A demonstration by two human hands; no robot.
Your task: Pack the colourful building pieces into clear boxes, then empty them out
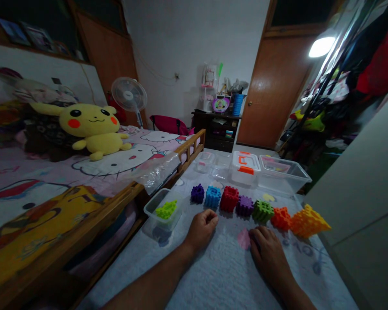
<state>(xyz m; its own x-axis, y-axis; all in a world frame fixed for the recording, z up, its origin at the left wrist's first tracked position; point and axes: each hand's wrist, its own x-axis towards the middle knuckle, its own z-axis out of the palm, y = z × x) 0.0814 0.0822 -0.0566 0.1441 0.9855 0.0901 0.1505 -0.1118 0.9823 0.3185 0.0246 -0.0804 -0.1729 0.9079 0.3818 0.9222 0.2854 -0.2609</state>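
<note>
My left hand (203, 227) rests on its side on the cloth-covered table, fingers curled into a loose fist with nothing visible in them. To its right, my right hand (269, 246) lies palm down with fingers laid out on the cloth, holding nothing. Beyond both hands runs a row of interlocking-block cubes: dark blue (198, 193), light blue (212, 197), red (229, 198), purple (245, 206), green (263, 211) and orange (281, 218). A larger yellow-orange block shape (310, 221) ends the row at right. Nearest my left hand are the light blue and red cubes.
Left of my left hand, a clear plastic tub (152, 212) holds yellow-green block pieces (167, 209). Along the far edge stand a lidded box with orange clips (245, 167) and an open clear bin (284, 174). A wooden bed rail (123, 196) borders the table's left side.
</note>
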